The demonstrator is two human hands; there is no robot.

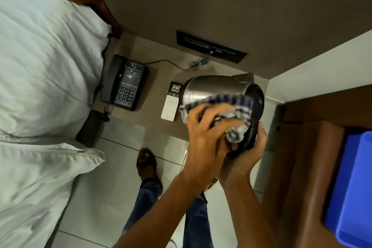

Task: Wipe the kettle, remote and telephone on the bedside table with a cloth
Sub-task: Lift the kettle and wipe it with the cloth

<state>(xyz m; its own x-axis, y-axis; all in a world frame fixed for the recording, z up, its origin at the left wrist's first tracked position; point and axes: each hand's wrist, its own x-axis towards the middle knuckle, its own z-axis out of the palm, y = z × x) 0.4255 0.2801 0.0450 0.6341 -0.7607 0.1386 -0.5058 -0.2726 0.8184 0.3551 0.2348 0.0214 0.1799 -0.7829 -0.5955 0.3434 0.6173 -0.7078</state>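
The steel kettle (209, 88) is tipped on its side in the air over the right part of the bedside table (149, 112). My right hand (249, 155) grips its black handle from below. My left hand (203, 137) presses a striped blue-and-white cloth (235, 102) against the kettle's near side, close to its black end. The white remote (170, 106) lies flat on the table just left of the kettle. The black telephone (124, 82) sits at the table's left edge, handset in its cradle.
A bed with white pillows (44, 66) fills the left side. A black socket panel (211, 46) is on the wall behind the table, with a thin cable (175, 64) running to the phone. A brown cabinet with a blue tray (354, 187) stands at the right. My sandalled foot (147, 165) is on the tiled floor.
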